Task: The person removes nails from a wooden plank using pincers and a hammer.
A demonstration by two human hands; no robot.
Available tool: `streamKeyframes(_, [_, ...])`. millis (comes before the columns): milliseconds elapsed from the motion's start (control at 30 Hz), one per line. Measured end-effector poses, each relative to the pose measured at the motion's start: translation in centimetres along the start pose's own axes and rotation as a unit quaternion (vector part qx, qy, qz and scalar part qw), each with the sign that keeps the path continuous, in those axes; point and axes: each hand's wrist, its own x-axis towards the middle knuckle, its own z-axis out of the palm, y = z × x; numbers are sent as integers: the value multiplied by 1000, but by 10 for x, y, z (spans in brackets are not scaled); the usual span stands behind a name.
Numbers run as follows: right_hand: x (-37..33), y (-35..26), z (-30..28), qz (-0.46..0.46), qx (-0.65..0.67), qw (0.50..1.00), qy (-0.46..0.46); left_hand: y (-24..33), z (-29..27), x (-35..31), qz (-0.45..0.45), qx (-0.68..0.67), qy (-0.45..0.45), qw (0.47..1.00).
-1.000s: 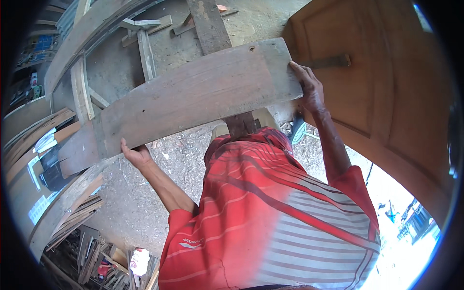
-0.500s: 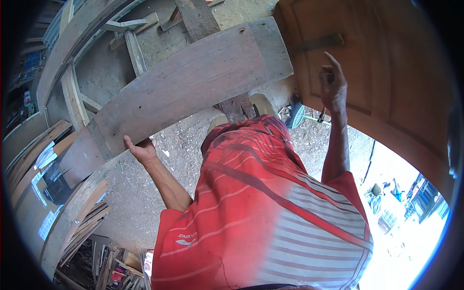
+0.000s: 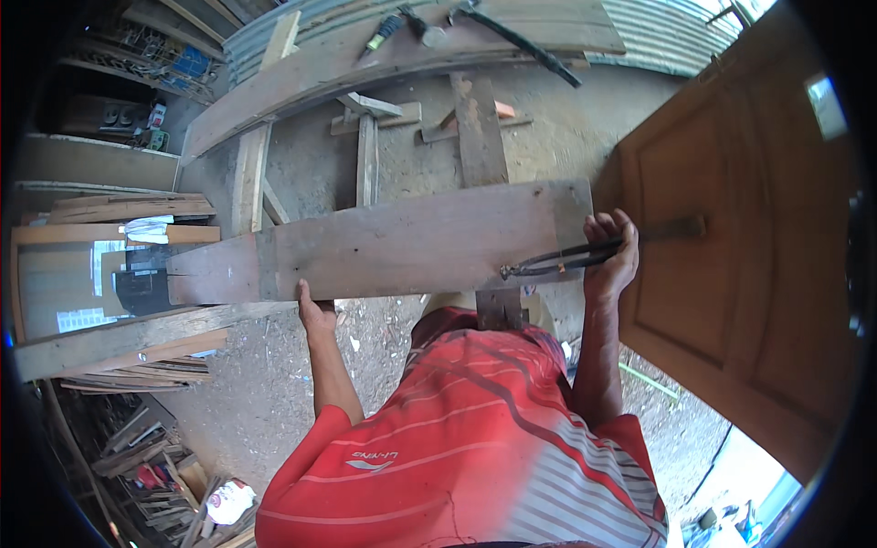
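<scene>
A long reddish-brown wooden board (image 3: 402, 242) lies across in front of me, with a few dark nail holes in its face. My left hand (image 3: 317, 312) is closed on its near edge, thumb up at the edge and the other fingers hidden below. At the board's right end, my right hand (image 3: 612, 256) is wrapped round the handles of black pincers (image 3: 539, 265). The pincers' head points left and lies over the board near its near edge; whether the jaws touch the wood I cannot tell.
Beyond the board, a hammer (image 3: 521, 47) and other tools lie on a wooden bench plank (image 3: 402, 41). A large panelled wooden door (image 3: 731, 237) stands close on the right. Stacked boards (image 3: 137, 208) lie at left, wood scraps (image 3: 164, 484) at lower left.
My right hand was raised beside the door without the pincers showing; now it holds them over the board's right end. The board looks more level, and the view takes in the far bench.
</scene>
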Motion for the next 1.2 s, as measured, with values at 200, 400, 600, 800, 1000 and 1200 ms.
streamKeyframes(200, [25, 5, -9, -138, -276, 950, 38, 28, 6, 32, 24, -77, 46, 996])
streamKeyframes(400, [34, 10, -10, -34, -278, 958, 59, 29, 12, 43, 6, -104, 83, 991])
streamKeyframes(600, [29, 25, 10, -67, -275, 957, 65, 40, 18, 78, 12, -95, 96, 991])
streamKeyframes(800, [37, 53, 49, -179, -317, 927, 93, 64, 47, 111, 19, -28, 123, 992])
streamKeyframes(1000, [7, 78, 92, -429, -452, 782, -8, 69, -18, 85, -106, 259, -61, 958])
streamKeyframes(1200, [-8, 141, 160, -124, -279, 952, 10, 80, 86, -27, -80, 600, -280, 745])
